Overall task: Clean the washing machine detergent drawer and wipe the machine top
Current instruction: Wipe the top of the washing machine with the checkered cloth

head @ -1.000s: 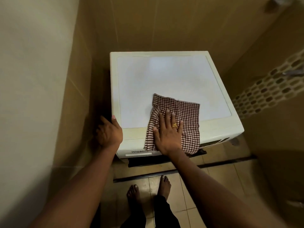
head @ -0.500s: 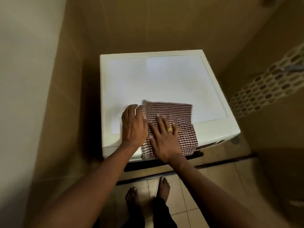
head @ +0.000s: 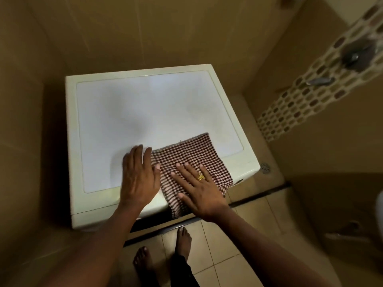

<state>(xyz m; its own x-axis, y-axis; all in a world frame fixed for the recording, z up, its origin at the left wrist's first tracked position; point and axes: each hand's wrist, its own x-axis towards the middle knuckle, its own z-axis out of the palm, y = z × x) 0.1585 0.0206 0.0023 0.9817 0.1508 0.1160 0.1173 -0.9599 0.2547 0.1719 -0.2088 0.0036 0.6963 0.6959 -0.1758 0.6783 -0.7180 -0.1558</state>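
Evidently, the checked cloth [head: 191,166], judged soft, light and best pressed flat from above, was spread over the front right of the washing machine top [head: 145,112], pinned by the flat-fingered right hand [head: 199,189], the left hand [head: 138,175] flat-fingered alongside.

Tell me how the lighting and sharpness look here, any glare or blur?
Head view: dim, warm light; a soft pale sheen on the washing machine top; the left hand looks slightly motion-blurred, the right hand on the checked cloth sharper; the wide angle bows the mosaic strip at right.
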